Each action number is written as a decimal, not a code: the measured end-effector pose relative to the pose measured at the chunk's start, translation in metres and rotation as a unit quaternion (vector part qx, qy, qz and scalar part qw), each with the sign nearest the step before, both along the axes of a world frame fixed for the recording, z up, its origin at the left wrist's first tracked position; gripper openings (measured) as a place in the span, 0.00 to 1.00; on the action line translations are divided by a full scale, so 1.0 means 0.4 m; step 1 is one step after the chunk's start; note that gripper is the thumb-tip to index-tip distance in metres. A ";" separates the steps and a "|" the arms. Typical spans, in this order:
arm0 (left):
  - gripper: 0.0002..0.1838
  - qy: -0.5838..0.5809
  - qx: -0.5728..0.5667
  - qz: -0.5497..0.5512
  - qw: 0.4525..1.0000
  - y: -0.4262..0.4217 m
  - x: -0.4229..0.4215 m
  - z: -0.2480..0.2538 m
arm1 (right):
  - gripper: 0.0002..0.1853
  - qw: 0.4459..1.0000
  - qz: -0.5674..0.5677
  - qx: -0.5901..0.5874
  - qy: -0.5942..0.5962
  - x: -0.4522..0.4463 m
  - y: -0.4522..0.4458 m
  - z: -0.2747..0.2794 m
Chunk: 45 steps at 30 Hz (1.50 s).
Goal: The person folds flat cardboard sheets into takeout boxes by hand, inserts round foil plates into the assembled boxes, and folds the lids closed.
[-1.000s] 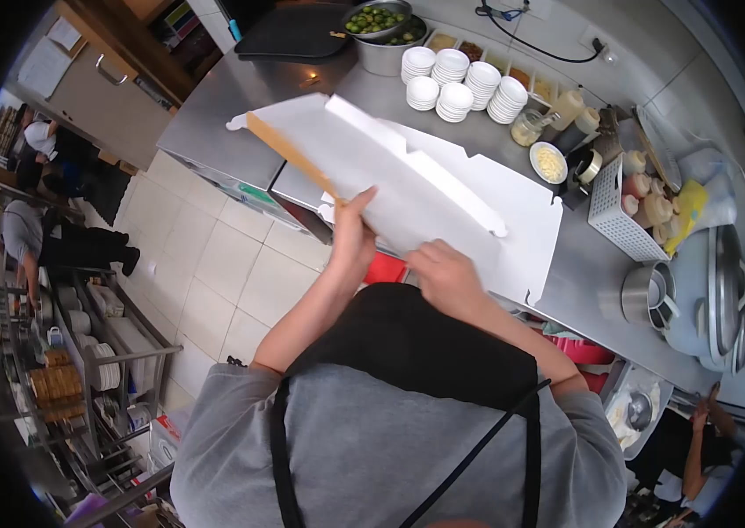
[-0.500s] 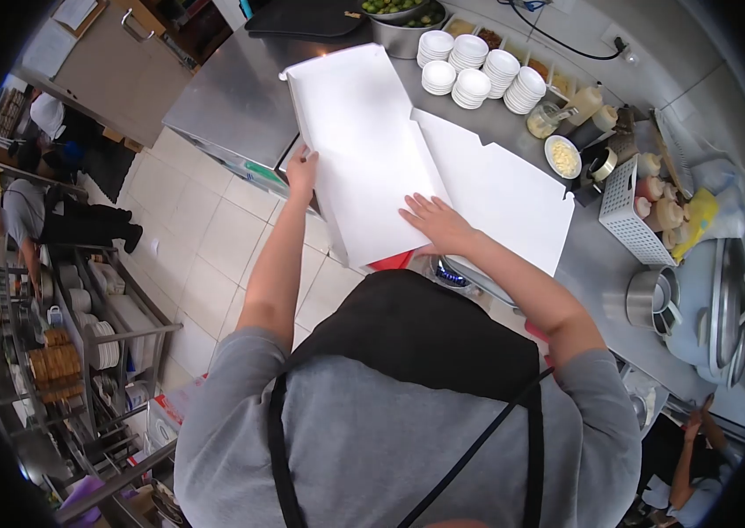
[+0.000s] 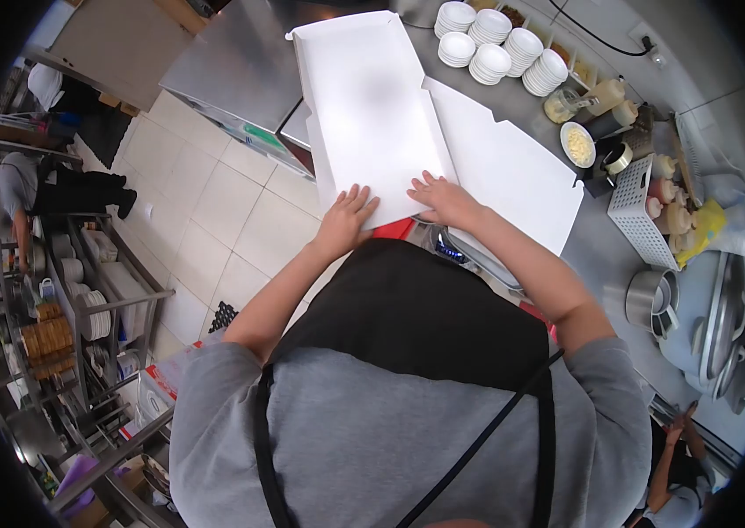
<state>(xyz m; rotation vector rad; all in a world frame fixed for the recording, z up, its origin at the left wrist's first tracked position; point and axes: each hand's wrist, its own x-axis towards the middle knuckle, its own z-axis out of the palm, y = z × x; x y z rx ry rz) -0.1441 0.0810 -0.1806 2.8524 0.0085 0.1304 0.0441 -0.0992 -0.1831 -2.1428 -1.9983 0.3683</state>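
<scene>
An opened white cardboard box lies over the counter's near edge, its shallow tray-like half with raised side walls reaching away from me. Its other white panel, a flat cardboard sheet, spreads to the right, partly under the tray half. My left hand rests on the near left corner with its fingers stretched over the cardboard. At the near right corner, my right hand lies on the edge, fingers spread. Both thumbs are partly hidden. Something red shows beneath the near edge, between my hands.
Stacked white dishes, a bowl of pale pieces, a perforated white basket of bottles and metal pots line the counter's right side. A dish rack stands left. One person bends there; another is at lower right.
My left hand has gone from the box's left side wall to its near left corner. My right hand stays by the near right corner. The view has shifted slightly.
</scene>
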 end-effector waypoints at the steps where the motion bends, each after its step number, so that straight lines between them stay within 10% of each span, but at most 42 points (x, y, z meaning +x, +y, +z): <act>1: 0.28 0.009 -0.028 -0.015 0.999 0.003 0.004 -0.002 | 0.24 1.000 0.005 0.009 0.007 0.003 0.001 0.002; 6: 0.08 0.070 -0.160 0.044 0.984 0.028 0.041 0.066 | 0.14 0.997 0.012 0.063 0.046 0.028 -0.030 0.019; 15: 0.08 0.176 -0.220 0.157 0.947 0.060 0.103 0.075 | 0.08 0.955 -0.191 -0.116 0.194 0.100 0.022 0.063; 25: 0.10 0.217 -0.257 0.202 0.920 0.095 0.139 -0.033 | 0.10 0.953 -0.177 -0.179 0.170 0.153 0.103 0.021; 36: 0.11 -0.011 -0.144 0.212 0.967 -0.024 0.244 -0.012 | 0.09 0.955 -0.260 -0.145 -0.005 0.179 0.173 0.063; 41: 0.08 -0.055 -0.051 0.145 0.987 -0.031 0.284 -0.039 | 0.18 0.963 -0.158 0.209 -0.065 0.125 0.243 -0.069; 45: 0.14 -0.096 0.028 0.159 0.982 -0.038 0.297 -0.058 | 0.20 0.964 -0.176 0.201 -0.007 0.117 0.241 -0.043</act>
